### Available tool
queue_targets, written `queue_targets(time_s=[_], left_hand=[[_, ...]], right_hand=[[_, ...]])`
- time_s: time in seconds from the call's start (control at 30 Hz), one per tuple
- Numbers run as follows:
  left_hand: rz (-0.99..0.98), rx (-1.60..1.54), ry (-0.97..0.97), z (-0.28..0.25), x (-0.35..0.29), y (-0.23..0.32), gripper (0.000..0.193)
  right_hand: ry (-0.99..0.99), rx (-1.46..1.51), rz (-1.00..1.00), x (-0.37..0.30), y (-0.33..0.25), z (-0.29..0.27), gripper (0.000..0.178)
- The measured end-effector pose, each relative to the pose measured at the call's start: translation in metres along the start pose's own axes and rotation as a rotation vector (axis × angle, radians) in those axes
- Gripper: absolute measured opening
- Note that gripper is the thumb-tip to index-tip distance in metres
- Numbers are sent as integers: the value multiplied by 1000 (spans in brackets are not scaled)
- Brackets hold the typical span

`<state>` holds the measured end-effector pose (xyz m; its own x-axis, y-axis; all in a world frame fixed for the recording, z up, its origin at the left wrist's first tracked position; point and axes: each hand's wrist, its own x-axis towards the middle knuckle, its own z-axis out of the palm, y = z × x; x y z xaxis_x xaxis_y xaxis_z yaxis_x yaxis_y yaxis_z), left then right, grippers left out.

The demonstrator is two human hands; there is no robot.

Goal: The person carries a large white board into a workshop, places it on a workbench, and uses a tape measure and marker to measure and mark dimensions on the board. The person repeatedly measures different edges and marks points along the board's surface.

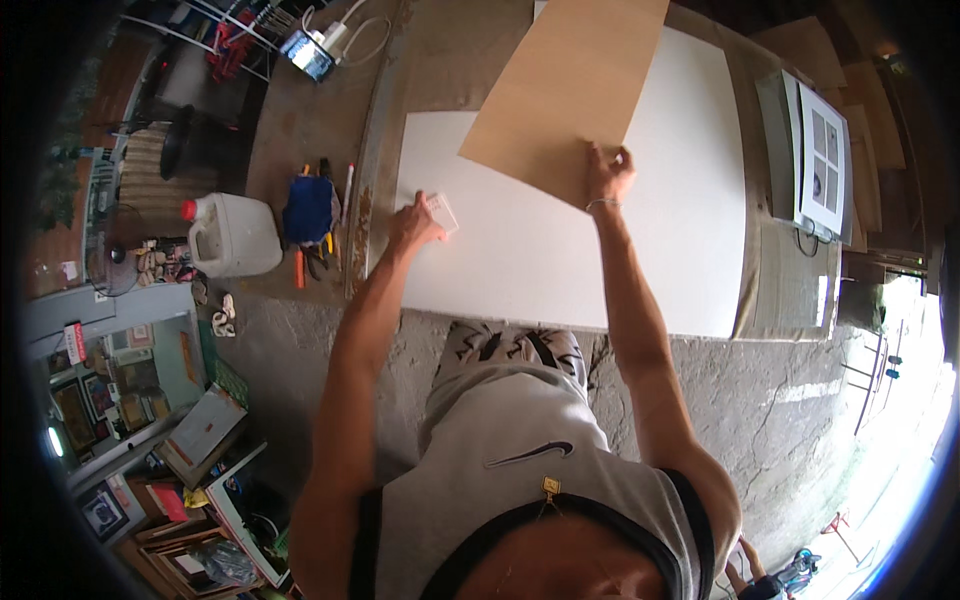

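A large white sheet (520,265) lies across the table in front of me. Over its far part is a flat brown board (570,90), slanting away with its near corner to the left. My right hand (608,180) is at the board's near right edge, fingers bent and gripping it there; the fingertips are partly hidden. On the left side of the white sheet, my left hand (412,222) is closed on a small pale rectangular block (442,212) with faint markings. The block rests on or just above the sheet; I cannot tell which.
To the left stand a white jug (235,235) with a red cap and a blue pouch (310,210) of hand tools. A power strip (315,50) sits at the far left. At the right edge is a grey-white panel (820,155). Frames (185,540) pile up lower left.
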<state>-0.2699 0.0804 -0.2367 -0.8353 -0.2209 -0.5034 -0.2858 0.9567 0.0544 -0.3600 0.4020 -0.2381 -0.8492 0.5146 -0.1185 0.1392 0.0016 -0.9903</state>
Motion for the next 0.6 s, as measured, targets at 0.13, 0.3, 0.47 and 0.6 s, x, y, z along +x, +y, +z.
queue_targets(time_s=[0.13,0.3,0.47,0.6], left_hand=[[40,-49,-60,-23,-12,0,75],[201,-207,-207,-18,-12,-40,54],[357,-786,-500,-14,-2,-83,41],[249,-975,-500,-82,7,-90,38]], right_hand=[[52,17,24,-1,32,67,57],[135,-94,42,-46,45,157,55],[123,25,184,-96,13,222,52],[-243,-225,203,-108,13,204,48]])
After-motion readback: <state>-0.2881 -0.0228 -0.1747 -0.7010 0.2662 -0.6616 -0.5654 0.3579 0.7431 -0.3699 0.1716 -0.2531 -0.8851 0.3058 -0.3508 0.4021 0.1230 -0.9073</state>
